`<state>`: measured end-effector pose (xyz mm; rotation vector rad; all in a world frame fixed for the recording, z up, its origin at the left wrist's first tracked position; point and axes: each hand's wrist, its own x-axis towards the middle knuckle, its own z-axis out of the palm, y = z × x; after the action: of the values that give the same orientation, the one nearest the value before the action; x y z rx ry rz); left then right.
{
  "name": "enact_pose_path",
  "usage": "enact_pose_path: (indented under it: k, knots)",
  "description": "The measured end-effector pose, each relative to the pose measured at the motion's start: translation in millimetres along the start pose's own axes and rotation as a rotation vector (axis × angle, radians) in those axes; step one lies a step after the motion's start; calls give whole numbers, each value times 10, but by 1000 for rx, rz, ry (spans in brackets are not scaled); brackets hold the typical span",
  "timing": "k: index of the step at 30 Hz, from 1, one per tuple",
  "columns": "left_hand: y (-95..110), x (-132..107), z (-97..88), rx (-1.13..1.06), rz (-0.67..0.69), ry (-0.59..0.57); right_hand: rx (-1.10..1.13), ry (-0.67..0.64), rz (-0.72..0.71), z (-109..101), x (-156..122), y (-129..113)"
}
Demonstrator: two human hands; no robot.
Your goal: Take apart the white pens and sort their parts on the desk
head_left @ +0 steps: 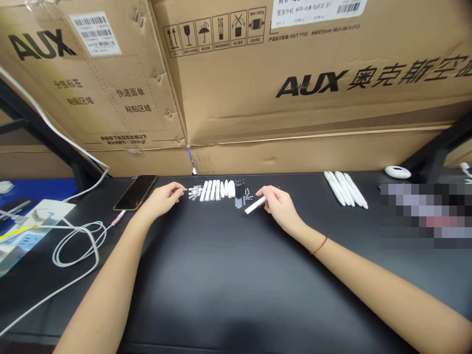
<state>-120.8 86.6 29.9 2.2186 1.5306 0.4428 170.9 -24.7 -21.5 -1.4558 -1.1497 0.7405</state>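
My right hand [279, 205] is shut on a white plastic tube [255, 205], which slants out from its fingertips to the left. My left hand [161, 198] lies on the black mat with its fingers stretched toward a small heap of clear and white pieces [193, 192], and it holds nothing. Next to that heap stands a close row of several white tubes [216, 190]. Between the row and my right hand lie several small dark and clear parts [239, 195]. A group of longer white pen-like pieces [344, 189] lies farther right.
A black smartphone [135, 192] on a pink-tipped cable lies left of my left hand. White cables and a power strip [33, 221] sit at the left. A white oval device [397, 172] stands far right, near a pixelated patch. Large AUX cardboard boxes [258, 83] stand along the back.
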Motion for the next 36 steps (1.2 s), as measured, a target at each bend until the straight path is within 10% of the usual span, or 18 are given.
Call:
enact_pose_path:
  k: [5, 28, 32, 36]
  knots:
    - [-61, 20, 30, 19, -5, 164, 8, 8, -19, 5, -5, -7]
    - [-75, 61, 120, 129, 111, 109, 132, 5, -81, 16, -3, -100]
    - [147, 2, 189, 38, 150, 258, 46, 81, -257, 98, -73, -275]
    - [589, -160, 423, -442, 132, 19, -179, 63, -571, 272, -160, -383]
